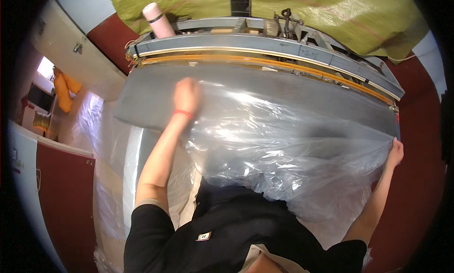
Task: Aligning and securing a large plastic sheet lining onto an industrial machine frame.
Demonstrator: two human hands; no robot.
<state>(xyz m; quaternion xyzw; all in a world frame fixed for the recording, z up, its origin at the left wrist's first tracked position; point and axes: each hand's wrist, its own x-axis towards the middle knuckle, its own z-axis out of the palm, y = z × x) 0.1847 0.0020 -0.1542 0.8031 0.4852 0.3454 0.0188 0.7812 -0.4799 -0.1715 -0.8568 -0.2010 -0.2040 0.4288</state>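
Our left hand [187,95] is closed on the clear plastic sheet [283,140] over the grey table [142,103]; our right hand [395,151] pinches its far right edge. Uneven pulling could tear or wrinkle it.

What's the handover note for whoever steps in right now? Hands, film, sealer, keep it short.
Left hand: fisted on the clear plastic film, pressing it on the grey table near the sealer bar.
Right hand: grip on the film's right edge, pulled taut at the table's right end.
Film: spread across the table, wrinkled, its near part hanging toward the body.
Pink bottle stands behind the bar, left.
Done: film spread and held at both sides.
Left: film edge does not appear to reach the bar yet; wrinkles remain.
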